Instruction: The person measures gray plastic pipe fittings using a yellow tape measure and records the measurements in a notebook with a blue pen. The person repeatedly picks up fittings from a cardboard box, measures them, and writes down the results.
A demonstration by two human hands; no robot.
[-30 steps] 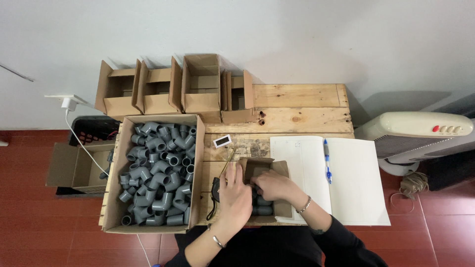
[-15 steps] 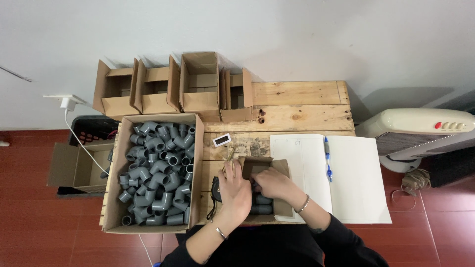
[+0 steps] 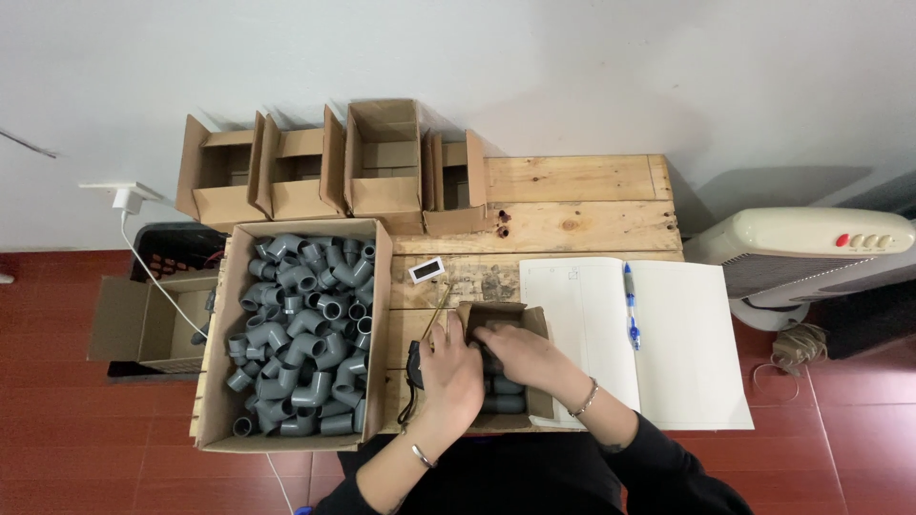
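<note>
View: one head-worn camera, no second view
Position: above the wooden table [image 3: 572,191]
Facing: straight down, the white wall [image 3: 477,57] at the frame's top
Nearness: far enough to take in the whole table and the red floor [image 3: 57,448]

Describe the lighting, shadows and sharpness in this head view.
Head view: soft, even light, no glare; the white fan heater throws a grey shadow up the wall; the big box of grey pipe elbows is sharp; the left hand and right hand are crisp, without motion blur, shading the small carton.
</note>
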